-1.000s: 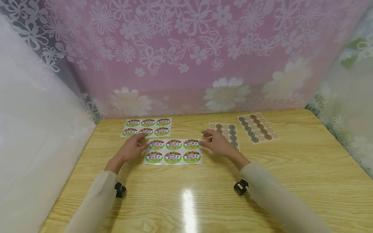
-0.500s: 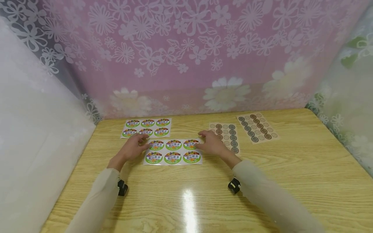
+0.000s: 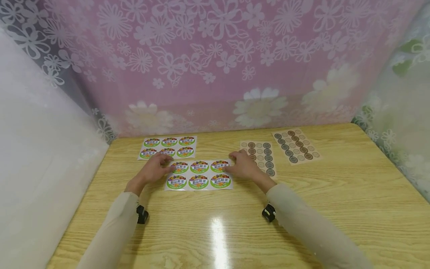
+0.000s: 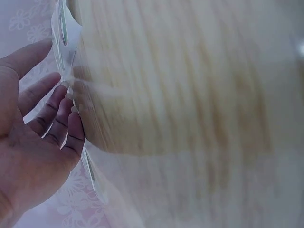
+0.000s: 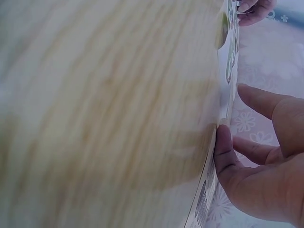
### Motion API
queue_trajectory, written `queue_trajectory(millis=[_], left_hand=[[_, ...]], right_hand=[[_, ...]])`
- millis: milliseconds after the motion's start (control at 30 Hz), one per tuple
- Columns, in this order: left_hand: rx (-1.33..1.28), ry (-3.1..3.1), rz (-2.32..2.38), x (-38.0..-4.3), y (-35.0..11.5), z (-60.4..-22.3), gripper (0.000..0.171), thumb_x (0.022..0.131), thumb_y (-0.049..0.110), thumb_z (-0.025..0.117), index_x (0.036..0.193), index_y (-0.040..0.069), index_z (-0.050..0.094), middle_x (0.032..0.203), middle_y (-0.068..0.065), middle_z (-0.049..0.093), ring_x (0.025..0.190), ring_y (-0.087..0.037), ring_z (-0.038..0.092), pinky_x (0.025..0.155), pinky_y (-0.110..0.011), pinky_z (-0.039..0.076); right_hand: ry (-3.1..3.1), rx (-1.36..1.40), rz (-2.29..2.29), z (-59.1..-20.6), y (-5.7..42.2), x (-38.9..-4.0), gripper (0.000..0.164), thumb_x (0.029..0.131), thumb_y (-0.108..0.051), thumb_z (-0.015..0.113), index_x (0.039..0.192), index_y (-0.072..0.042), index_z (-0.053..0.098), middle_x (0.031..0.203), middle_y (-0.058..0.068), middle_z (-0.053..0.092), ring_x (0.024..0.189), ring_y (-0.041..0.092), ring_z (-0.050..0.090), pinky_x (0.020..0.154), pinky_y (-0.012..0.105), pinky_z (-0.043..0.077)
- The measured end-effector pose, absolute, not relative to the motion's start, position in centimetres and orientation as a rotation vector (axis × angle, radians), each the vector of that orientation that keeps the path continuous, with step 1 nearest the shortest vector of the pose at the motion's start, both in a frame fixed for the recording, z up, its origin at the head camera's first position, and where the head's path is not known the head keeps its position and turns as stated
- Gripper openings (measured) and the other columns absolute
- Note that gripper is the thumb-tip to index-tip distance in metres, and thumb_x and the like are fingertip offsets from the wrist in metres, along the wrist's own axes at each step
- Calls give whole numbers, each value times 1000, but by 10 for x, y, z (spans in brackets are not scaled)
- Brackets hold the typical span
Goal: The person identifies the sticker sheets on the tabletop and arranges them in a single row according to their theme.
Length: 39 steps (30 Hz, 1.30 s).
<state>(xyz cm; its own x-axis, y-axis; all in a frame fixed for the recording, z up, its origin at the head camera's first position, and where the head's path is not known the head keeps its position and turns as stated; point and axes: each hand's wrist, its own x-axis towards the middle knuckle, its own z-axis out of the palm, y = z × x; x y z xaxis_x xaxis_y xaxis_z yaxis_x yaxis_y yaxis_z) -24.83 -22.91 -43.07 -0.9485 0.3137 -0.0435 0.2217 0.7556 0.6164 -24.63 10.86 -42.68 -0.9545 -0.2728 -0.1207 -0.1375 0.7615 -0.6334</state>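
Observation:
A white sheet of oval fruit-label stickers [image 3: 198, 175] lies flat on the table between my two hands. At its left edge is my left hand [image 3: 155, 169], thumb reaching over the sheet and the other fingers bent loosely. The left wrist view shows fingertips [image 4: 70, 97] down at the table surface by the sheet. My right hand [image 3: 246, 166] is at the opposite edge, its thumb over the upper right sticker. In the right wrist view one fingertip [image 5: 222, 130] touches the surface beside the sheet, while the thumb [image 5: 254, 97] is stretched above it. Neither hand visibly grips the sheet.
Behind my left hand lies a second fruit-label sheet [image 3: 178, 147]. Two beige sheets of round coin-like stickers, one nearer [image 3: 260, 158] and one farther right [image 3: 296, 145], lie beyond my right hand. A pink floral curtain [image 3: 208, 67] hangs along the wooden table's [image 3: 188, 228] back edge.
Over the last second my right hand has moved slightly left and its thumb has come over the sheet's edge. The left hand has shifted slightly right. The sheets stay in place.

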Motion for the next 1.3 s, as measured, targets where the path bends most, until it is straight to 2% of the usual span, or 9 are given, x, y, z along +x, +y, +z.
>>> queue_trajectory(millis=[400,633,867,1000,1100,1300], left_hand=[[380,2786,945,-249,-233,-432,45,89,26,71,123,0,57,119,-15,50,108,-33,48,92,-48,41],[417,2769,967,-250,-232,-431,42,88,24,71,118,-2,58,114,-15,50,102,-30,47,88,-46,41],[418,2737,995,-251,-234,-431,43,89,23,71,118,-3,55,117,-17,47,104,-32,46,90,-47,41],[429,2738,992,-251,-235,-433,44,89,24,71,118,-3,54,118,-18,47,104,-33,46,91,-47,40],[452,2738,994,-252,-234,-433,44,89,24,71,118,-4,54,117,-19,47,104,-32,46,90,-47,40],[458,2725,1000,-254,-231,-432,40,90,19,70,117,-4,53,115,-18,47,103,-31,45,90,-46,39]], right_hand=[[2737,-315,-948,-427,103,-246,62,84,-39,74,130,-3,55,121,14,46,102,26,51,86,43,45],[2738,-296,-955,-423,100,-244,56,84,-35,75,125,-3,56,120,15,45,98,26,51,84,42,46],[2730,-297,-920,-421,98,-244,60,82,-37,77,125,-3,54,114,13,46,94,24,51,79,40,46],[2721,-316,-894,-419,96,-243,63,80,-36,78,125,-1,52,118,14,45,95,24,50,82,40,46],[2714,-306,-893,-417,96,-243,62,80,-35,79,124,-1,52,120,16,44,96,25,50,84,41,45],[2705,-303,-873,-416,97,-246,58,81,-34,78,119,-1,50,114,15,43,90,25,48,80,39,44]])
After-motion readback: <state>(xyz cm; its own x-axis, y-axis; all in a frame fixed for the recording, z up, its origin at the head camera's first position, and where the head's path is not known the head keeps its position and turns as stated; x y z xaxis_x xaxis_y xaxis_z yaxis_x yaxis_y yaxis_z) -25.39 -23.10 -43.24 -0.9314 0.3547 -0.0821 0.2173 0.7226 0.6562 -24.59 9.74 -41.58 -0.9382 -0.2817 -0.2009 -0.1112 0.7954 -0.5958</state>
